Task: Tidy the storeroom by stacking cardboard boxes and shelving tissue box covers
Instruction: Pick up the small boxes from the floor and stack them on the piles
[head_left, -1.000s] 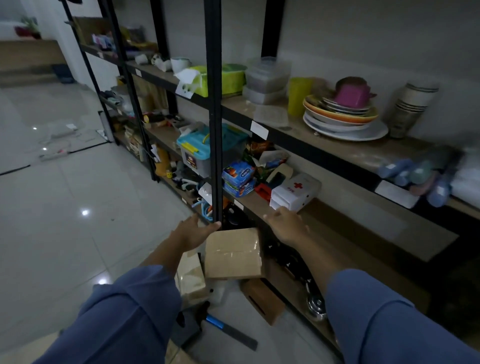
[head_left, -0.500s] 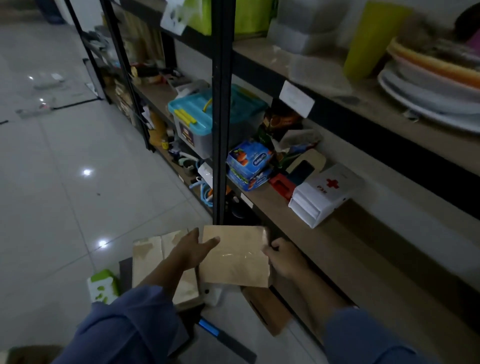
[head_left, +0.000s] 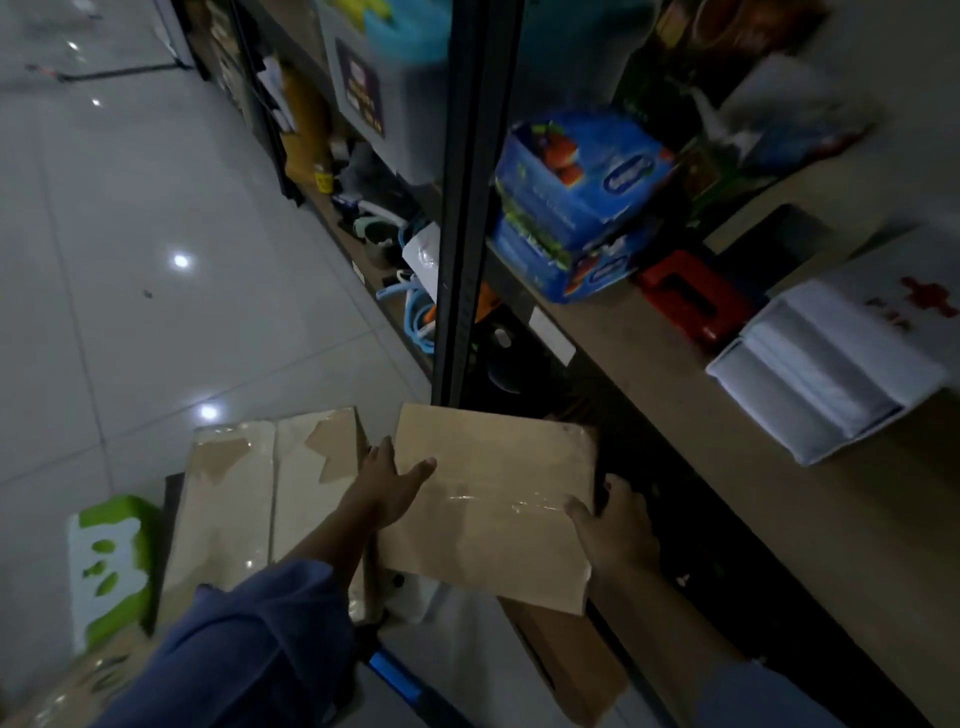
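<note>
While both hands hold it, a flat brown cardboard box hangs just below the middle of the view, toward six o'clock, in front of the foot of a black post on a storage rack. Clear tape glints across its top. The left hand reaches in from seven o'clock out of a blue sleeve; its grip pinches the box's left edge, thumb spread across the top and fingers against the side. The right hand comes from five o'clock; its grip clamps the right edge, thumb on top and fingers curled round the side. Just beside the box, at eight o'clock, taped boxes lie flat and low down. Further out at eight o'clock sits a green and white tissue cover. Under the held box, toward five o'clock, a second carton lies lower down, and a blue handle shows at six o'clock. A wooden shelf runs from the centre to four o'clock. On it, blue packs are stacked at one o'clock, a red object sits near two o'clock, and a white first-aid case with a red cross rests at three o'clock. Pale glossy floor fills the ten o'clock side.
</note>
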